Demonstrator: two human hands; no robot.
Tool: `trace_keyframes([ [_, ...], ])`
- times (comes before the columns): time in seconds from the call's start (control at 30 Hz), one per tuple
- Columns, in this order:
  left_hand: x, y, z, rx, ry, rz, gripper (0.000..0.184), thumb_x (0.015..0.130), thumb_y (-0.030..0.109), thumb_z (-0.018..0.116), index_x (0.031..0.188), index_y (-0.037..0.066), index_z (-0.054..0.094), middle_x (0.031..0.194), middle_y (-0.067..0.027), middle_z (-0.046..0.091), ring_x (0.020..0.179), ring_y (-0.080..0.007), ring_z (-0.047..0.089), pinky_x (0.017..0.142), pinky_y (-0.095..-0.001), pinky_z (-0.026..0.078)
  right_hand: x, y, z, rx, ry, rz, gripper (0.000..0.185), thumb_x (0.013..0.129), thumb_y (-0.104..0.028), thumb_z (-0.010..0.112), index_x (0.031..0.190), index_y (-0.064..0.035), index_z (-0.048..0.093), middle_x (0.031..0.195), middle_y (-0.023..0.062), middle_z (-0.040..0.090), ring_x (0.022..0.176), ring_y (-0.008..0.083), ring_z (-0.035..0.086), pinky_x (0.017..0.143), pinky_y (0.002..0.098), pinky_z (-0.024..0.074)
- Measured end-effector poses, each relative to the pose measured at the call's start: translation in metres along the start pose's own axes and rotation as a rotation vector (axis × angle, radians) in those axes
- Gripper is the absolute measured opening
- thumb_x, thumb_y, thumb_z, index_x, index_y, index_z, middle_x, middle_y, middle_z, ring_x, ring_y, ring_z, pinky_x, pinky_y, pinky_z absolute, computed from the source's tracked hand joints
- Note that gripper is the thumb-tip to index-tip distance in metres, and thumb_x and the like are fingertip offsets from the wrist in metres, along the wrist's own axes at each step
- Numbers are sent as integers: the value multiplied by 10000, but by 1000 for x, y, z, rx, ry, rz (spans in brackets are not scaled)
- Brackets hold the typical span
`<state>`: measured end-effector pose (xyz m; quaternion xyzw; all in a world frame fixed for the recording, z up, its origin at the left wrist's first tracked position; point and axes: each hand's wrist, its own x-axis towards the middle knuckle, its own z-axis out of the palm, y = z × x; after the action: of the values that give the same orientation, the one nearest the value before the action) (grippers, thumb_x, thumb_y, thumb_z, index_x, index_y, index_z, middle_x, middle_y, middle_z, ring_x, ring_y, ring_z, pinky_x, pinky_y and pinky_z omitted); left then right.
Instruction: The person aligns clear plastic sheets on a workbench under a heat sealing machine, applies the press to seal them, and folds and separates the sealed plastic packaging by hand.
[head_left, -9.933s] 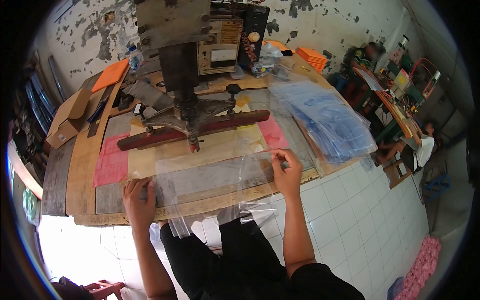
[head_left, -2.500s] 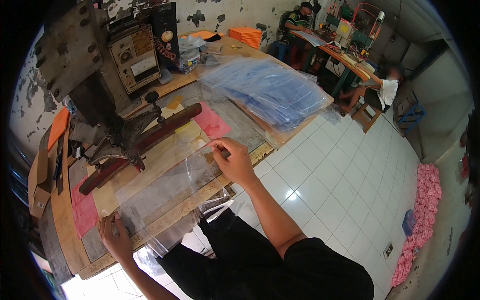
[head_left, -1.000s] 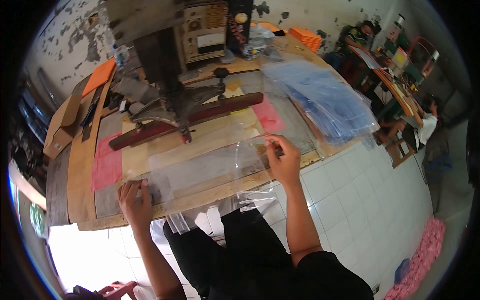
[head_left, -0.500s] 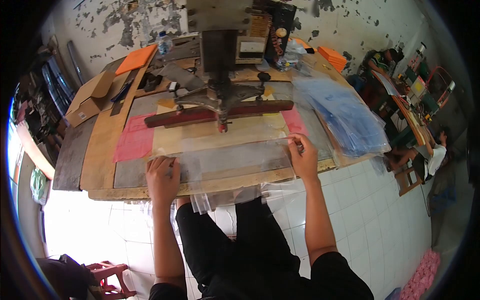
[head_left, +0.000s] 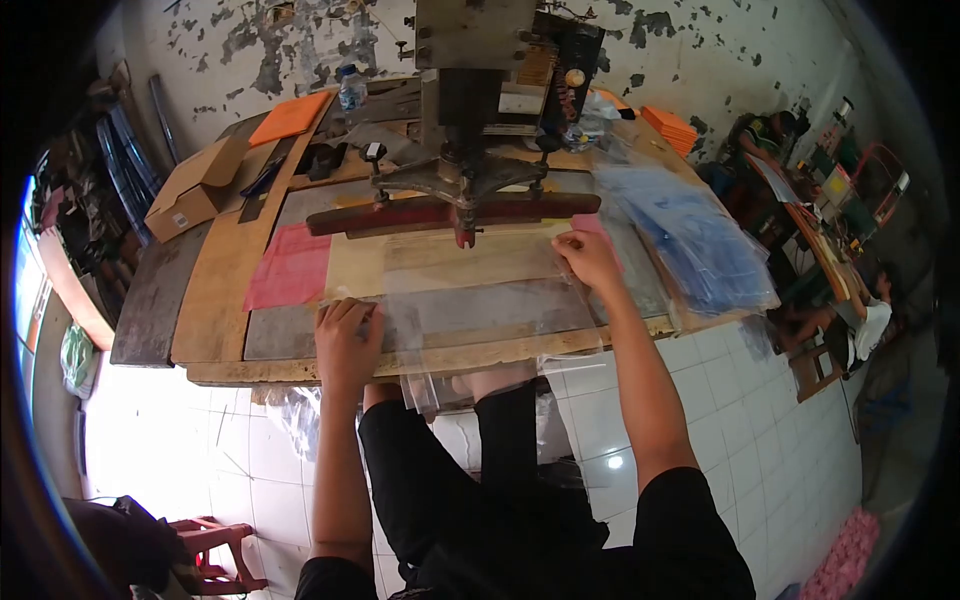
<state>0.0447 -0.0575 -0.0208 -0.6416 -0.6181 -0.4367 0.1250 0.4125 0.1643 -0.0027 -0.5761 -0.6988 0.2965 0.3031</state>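
Note:
A clear plastic sheet lies across the front of the work table, its near edge hanging over the rim. Between thumb and fingertips, my right hand pinches the sheet's far right corner. My left hand rests at the table's front edge beside the sheet's left side, fingers bent down on the surface and thumb apart. Just beyond the sheet is the press head with a long reddish-brown bar, raised over a yellowish mat. Pink pieces flank the mat.
Stacked clear bluish plastic sheets lie on the right of the table. A cardboard box, an orange stack and a water bottle stand farther back. Two people work at a bench on the far right.
My right hand has moved away from me and slightly left with the sheet's corner. My left hand stays near the front edge. The whole view has shifted a little.

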Motion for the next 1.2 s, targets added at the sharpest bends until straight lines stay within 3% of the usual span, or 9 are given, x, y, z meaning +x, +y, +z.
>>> trace_keyframes([
  [0.1,1,2,-2,-13,4,-6,97,931,133,757,886,47,756,864,-74,714,858,-287,669,892,-433,490,-21,3,-2,363,-4,-79,328,1019,-240,754,1194,38,749,796,30,685,664,117,627,631,299,486],
  [0.2,0,5,-4,-4,-43,-36,103,939,157,755,942,55,763,916,-73,720,884,-287,674,912,-436,486,-72,-23,-11,417,146,-57,290,1034,-198,741,1175,56,742,759,-4,637,636,67,554,597,257,431],
  [0.37,3,13,1,41,18,-87,413,959,294,771,1306,80,707,1127,-146,731,1179,-368,644,1073,-477,453,-110,10,-2,621,192,-147,251,1053,-194,725,1184,19,732,815,-22,644,657,60,540,600,241,408],
  [0.47,4,16,2,-46,-48,-137,536,961,339,781,1403,67,651,1170,-179,737,1273,-386,602,1126,-505,427,-117,22,2,691,221,-216,239,1070,-193,708,1208,3,715,826,-19,629,659,61,530,606,235,412],
  [0.6,9,26,1,-190,-186,-255,559,964,286,795,1438,46,623,1135,-153,749,1163,-318,669,1059,-459,486,-123,23,3,801,267,-268,233,1079,-202,701,1214,-12,707,856,-22,616,671,58,518,613,230,415],
  [0.67,14,31,3,-664,-162,-456,535,990,197,782,1459,17,600,1069,-92,754,1024,-199,695,944,-351,530,-121,30,2,843,274,-262,228,1078,-206,703,1213,-22,709,849,-29,609,672,51,507,605,222,402],
  [0.77,14,24,10,-872,-117,-515,422,1017,141,759,1399,-7,657,1018,-35,744,924,-100,674,850,-254,520,-122,34,3,880,294,-239,221,1079,-209,703,1212,-33,711,855,-36,605,671,41,490,596,212,386],
  [0.9,11,25,9,-929,-103,-578,291,1041,174,751,1252,-26,750,1017,-13,751,888,-61,654,799,-231,518,-123,29,2,847,313,-189,214,1084,-199,692,1219,-35,711,869,-32,607,670,35,485,591,209,378],
  [1.2,4,29,3,-872,-135,-582,286,1081,162,692,1302,-18,719,1106,-28,761,904,-52,644,802,-228,522,-119,30,5,725,369,-148,226,1089,-247,682,1170,-40,720,867,-44,592,692,32,458,610,211,341],
])
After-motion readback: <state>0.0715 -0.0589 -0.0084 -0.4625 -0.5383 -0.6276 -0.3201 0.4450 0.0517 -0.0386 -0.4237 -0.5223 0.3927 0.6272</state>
